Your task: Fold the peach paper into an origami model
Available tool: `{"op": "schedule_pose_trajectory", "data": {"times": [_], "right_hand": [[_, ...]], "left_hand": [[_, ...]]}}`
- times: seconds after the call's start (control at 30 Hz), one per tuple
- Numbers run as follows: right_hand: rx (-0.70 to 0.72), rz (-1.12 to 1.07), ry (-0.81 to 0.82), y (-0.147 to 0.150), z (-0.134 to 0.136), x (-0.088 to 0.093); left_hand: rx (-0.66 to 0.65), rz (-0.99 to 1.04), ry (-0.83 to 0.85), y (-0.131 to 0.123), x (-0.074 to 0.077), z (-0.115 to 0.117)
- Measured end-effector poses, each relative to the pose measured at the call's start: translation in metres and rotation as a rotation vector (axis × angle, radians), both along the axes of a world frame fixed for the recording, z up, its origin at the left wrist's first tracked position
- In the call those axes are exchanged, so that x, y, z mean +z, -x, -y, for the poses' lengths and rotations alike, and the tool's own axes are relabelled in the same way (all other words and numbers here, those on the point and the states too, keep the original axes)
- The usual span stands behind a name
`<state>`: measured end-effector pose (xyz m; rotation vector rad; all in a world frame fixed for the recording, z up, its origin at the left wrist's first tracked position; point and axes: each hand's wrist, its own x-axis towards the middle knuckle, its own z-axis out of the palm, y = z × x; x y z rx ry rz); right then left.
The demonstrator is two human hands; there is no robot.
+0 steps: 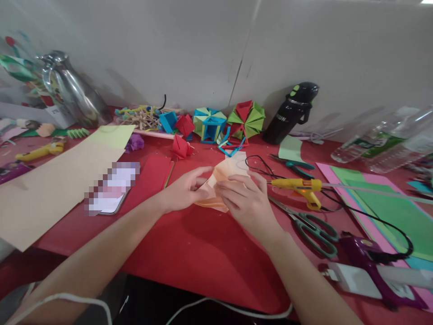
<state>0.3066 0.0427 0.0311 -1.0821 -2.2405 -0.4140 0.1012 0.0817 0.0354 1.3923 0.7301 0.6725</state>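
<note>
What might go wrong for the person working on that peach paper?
The yellow glue gun points toward the right hand; its orange glow suggests heat, so a burn is possible. The scissors lie with blades toward that hand and might nick it. The peach paper under that hand could tear.

Bare to the fingertips, your left forearm (118, 246) at the lower left and your right forearm (301, 266) at the lower right show skin from the bottom of the frame upward, each slim, smooth in outline and narrowing to the wrist. Your left hand (182, 192) and right hand (250, 205), near the center of the frame, are bare as well, with long, slender fingers (233, 189). A thin white cord (64, 296) loops across your left forearm at the lower left; whether you wear it is unclear.
</note>
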Motion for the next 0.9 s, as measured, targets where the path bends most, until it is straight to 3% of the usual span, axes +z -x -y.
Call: {"op": "schedule_pose_trajectory", "data": {"times": [0.23,0.43,0.57,0.67,0.77,0.9], "right_hand": [[-0.001,0.008,-0.023,0.001,0.001,0.0],[0.007,0.116,0.022,0.001,0.004,-0.002],[-0.006,0.111,-0.027,0.0,0.005,-0.001],[-0.048,-0.025,-0.067,-0.002,0.004,0.002],[-0.047,-0.227,0.02,-0.005,0.003,0.005],[-0.027,-0.386,0.283,-0.01,0.002,0.0]], "left_hand": [[0.216,-0.143,0.003,-0.005,0.001,-0.002],[0.19,-0.094,0.036,-0.006,-0.006,-0.006],[0.137,-0.145,-0.095,-0.003,-0.005,-0.008],[0.214,-0.296,-0.224,-0.001,-0.003,-0.009],[0.216,-0.371,-0.254,0.0,-0.003,-0.01],[0.205,-0.268,-0.182,-0.001,-0.005,-0.009]]}}
